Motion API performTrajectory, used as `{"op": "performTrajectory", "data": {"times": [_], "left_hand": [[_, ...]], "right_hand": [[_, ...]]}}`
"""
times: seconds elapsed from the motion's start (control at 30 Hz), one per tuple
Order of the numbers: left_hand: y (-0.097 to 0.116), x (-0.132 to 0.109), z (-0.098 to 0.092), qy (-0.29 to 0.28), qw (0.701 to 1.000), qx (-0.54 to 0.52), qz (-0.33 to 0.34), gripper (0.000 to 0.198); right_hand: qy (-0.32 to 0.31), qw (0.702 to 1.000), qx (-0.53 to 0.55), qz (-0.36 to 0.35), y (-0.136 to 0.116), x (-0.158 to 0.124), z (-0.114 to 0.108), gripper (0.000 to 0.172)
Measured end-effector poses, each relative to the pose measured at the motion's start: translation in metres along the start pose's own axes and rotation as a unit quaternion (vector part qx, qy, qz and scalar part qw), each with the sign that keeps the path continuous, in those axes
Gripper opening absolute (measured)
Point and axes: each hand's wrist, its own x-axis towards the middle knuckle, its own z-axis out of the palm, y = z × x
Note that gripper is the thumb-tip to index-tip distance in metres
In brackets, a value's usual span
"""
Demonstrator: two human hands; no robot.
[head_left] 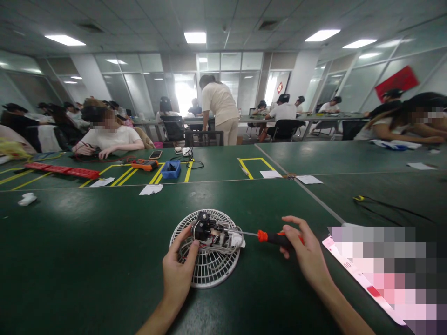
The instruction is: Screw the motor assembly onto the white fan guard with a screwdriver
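A round white fan grille [209, 267] lies flat on the green table [104, 260] in front of me, with a small black motor and wiring assembly [211, 231] on top of it. My left hand [179, 267] grips the assembly and grille at their left side, fingers curled. My right hand [303, 249] is closed round the red and black handle of a screwdriver [268, 237]. Its metal shaft points left and its tip meets the assembly.
A pink-edged sheet [363, 279], partly blurred, lies at my right. A black and yellow cable [384, 207] lies farther right. Across the table are a blue tray [171, 170], an orange meter [145, 164], a red strip [61, 170] and paper slips. Several people sit around the tables; one stands at the back.
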Motion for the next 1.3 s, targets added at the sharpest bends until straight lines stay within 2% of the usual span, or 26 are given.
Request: {"op": "performTrajectory", "data": {"times": [0.07,0.13,0.23,0.33,0.53,0.73,0.83,1.07,1.2,1.3], "left_hand": [[0.0,0.0,0.0,0.001,1.0,0.0,-0.002,0.053],[-0.001,0.0,-0.001,0.0,1.0,0.001,-0.001,0.053],[-0.002,0.0,-0.001,-0.003,1.0,-0.003,-0.002,0.053],[-0.001,-0.001,-0.001,0.0,1.0,-0.006,-0.002,0.052],[-0.001,0.0,0.0,0.004,1.0,0.0,0.004,0.052],[-0.002,-0.001,0.0,0.001,1.0,-0.004,0.002,0.051],[-0.003,0.0,0.0,-0.001,1.0,-0.006,0.002,0.052],[-0.003,0.0,0.0,0.0,1.0,-0.003,-0.004,0.054],[-0.001,0.0,0.0,0.005,1.0,-0.003,-0.001,0.053],[-0.001,0.001,0.0,0.006,1.0,0.001,0.005,0.052]], "right_hand": [[-0.012,0.999,0.038,-0.028,0.004,0.003,-0.002,0.037],[-0.021,0.996,0.069,-0.054,0.009,0.007,-0.005,0.041],[-0.02,0.994,0.074,-0.077,0.012,0.009,-0.008,0.049],[-0.012,0.994,0.063,-0.087,0.009,0.007,-0.008,0.048],[0.021,0.997,0.053,-0.059,-0.001,0.003,-0.002,0.044],[0.013,0.996,0.084,-0.005,-0.006,-0.003,0.005,0.049],[0.007,0.997,0.077,-0.022,-0.002,-0.002,0.002,0.046],[-0.019,0.993,0.032,-0.111,0.006,0.005,-0.009,0.047],[-0.005,0.994,0.043,-0.1,0.002,0.003,-0.007,0.052],[0.002,0.997,0.049,-0.061,-0.001,-0.001,-0.003,0.062]]}}
